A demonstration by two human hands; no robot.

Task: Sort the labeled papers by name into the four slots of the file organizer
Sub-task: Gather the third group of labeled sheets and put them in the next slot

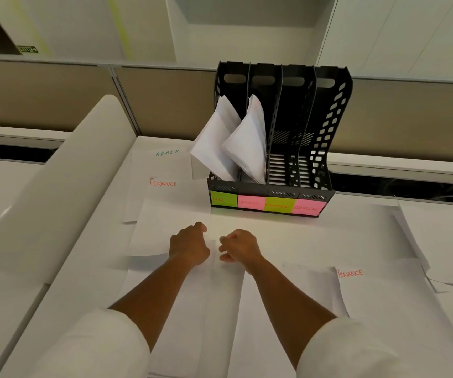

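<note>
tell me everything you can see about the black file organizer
The black perforated plastic file organizer stands upright on the white desk by the partition. It has four slots; sticky notes in front read HR, an unclear word, FINANCE, ADMIN. White papers lean out of the two left slots; the two right ones look empty. Neither hand touches it.

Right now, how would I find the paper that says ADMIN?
Start at the black file organizer at the back of the desk. Look just to its left, where two lettered sheets overlap. The ADMIN paper is the farther one, lettered in green, while the FINANCE paper lying over it is lettered in red.
</note>
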